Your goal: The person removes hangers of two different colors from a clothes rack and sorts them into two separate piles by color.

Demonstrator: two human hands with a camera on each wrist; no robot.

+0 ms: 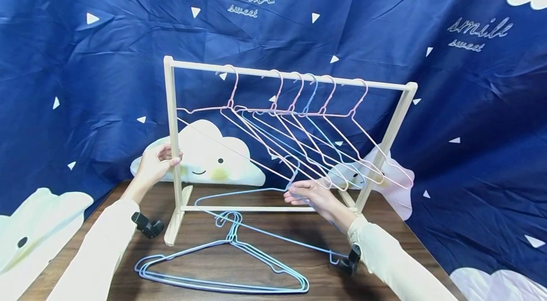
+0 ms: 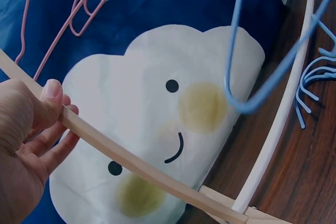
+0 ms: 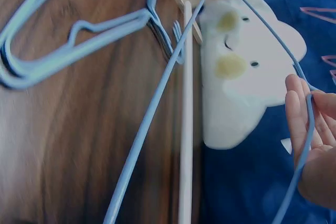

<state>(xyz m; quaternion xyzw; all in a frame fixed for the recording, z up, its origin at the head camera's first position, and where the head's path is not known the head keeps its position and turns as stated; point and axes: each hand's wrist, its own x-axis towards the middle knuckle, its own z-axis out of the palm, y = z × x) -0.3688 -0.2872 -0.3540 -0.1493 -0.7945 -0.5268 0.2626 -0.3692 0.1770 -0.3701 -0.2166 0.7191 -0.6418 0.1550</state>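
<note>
Sleeves (image 1: 100,249): cream, coming in at eight o'clock and between four and five, a black wrist camera (image 1: 147,225) on each.
Stack (image 1: 232,237): blue hangers lying flat between six and seven o'clock, hooks bunched toward twelve.
Table (image 1: 391,218): dark brown wood grain, under the stack and the rack (image 1: 391,132).
Right hand (image 1: 312,196): at five o'clock, pinching the held hanger (image 3: 145,132) between thumb and nearly straight fingers.
Held hanger: blue, near the rack; neck at the fingertips, hook toward eleven o'clock from the hand, well below the rail (image 1: 256,72).
Left hand (image 1: 155,163): between eight and nine o'clock, thumb and fingers curled round the post (image 1: 173,116).
Post: left upright of the rack, pale wood, standing nearly vertical.
Rail: pale, running from ten o'clock to between two and three.
Hung hangers (image 1: 231,101): five pink and one blue, the blue one fourth from the left, all hooked over the rail.
Backdrop (image 1: 128,68): dark blue cloth with white clouds, small triangles and "smile sweet" lettering.
</note>
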